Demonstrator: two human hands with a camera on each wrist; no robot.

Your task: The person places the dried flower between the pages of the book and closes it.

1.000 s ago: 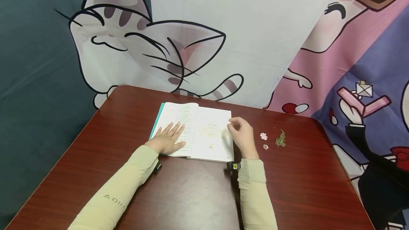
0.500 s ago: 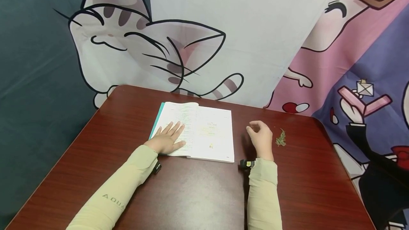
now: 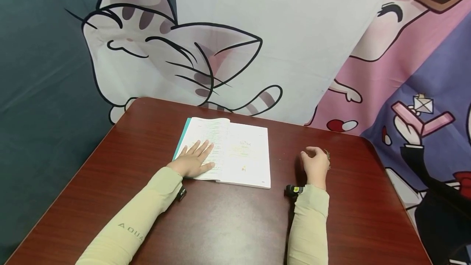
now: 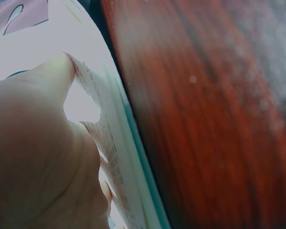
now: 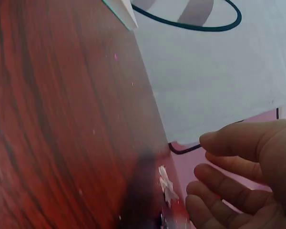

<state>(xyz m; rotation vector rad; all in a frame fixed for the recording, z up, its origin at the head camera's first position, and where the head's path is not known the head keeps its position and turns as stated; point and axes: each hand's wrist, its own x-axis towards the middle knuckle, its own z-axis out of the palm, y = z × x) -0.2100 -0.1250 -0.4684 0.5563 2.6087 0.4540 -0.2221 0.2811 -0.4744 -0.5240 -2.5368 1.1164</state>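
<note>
An open book (image 3: 250, 150) lies on the table, its teal cover edge showing at the left. My left hand (image 3: 192, 162) rests flat on the left page with fingers spread. In the left wrist view, printed lines run beside that hand (image 4: 33, 143). My right hand (image 3: 316, 167) hovers over the table right of the book, fingers loosely bent and holding nothing that I can see. A green sprig (image 3: 328, 159) peeks out from behind it. Below the fingers in the right wrist view lies a small pale pink flower (image 5: 167, 185); the head view hides it behind the hand.
The brown wooden table (image 3: 235, 224) reaches back to a printed cloth (image 3: 294, 52) with a cartoon cat. A tiny pink speck (image 5: 116, 56) lies on the tabletop in the right wrist view.
My right hand has moved rightward from the book's right page edge, past the two pink flowers, to beside the sprig, hiding the flowers in the head view. The left hand stays put.
</note>
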